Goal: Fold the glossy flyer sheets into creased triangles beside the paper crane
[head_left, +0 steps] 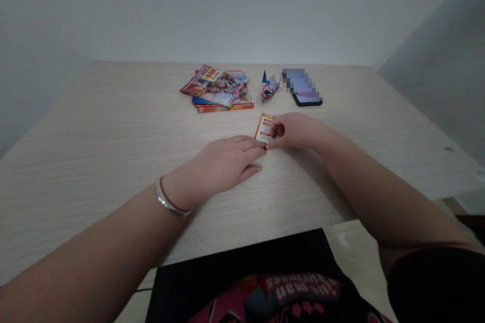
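A small printed piece of paper [263, 127] with an orange border, white panel and red labels lies on the table, apparently folded. My left hand [229, 164], a silver bangle at its wrist, rests with fingers stretched out, their tips at the paper's near edge. At the paper's right side, my right hand [293, 130] has its fingers curled, with the thumb at the near corner and the other fingertips over the printed face. Part of the paper is hidden beneath the fingers of my right hand.
On the pale wood-grain table [113, 126], a stack of colourful printed leaflets [215, 88] lies at the back. A folded paper crane [268, 87] stands to its right, beside a black-edged phone [303, 88]. A wall [227, 10] rises behind the table.
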The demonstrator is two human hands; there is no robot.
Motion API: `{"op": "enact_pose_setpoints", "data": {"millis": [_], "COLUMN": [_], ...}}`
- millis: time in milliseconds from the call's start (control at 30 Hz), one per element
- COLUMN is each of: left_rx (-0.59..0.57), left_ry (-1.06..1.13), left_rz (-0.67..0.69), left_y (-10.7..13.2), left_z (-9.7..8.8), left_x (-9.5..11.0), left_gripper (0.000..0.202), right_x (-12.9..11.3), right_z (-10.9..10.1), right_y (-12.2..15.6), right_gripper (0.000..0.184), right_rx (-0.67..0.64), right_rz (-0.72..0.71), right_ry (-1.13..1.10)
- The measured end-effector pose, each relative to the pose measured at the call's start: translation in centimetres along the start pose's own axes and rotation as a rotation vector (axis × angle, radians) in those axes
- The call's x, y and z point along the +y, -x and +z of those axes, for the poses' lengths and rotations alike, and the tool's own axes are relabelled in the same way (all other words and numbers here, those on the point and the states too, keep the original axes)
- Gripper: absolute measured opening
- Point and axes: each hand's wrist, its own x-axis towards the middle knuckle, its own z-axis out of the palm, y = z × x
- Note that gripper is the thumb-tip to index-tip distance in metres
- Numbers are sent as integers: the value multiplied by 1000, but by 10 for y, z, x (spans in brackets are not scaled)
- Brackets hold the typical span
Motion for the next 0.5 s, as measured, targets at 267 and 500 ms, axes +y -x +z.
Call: {"op": "enact_pose_setpoints", "data": {"millis": [267,500], "left_rx": [3,-44], "left_ry": [-9,-76], "left_rz": [-2,-45], "left_y": [-2,-2], "left_z": [3,-4], "left_x": [-4,1], "left_gripper": [38,46], "right_x": [0,10], "right_z": [-6,-15], "right_y": [-4,-6], "right_gripper": [45,50], "right_rx": [-58,-89], "right_rz": [61,146], "right_ry": [155,254]}}
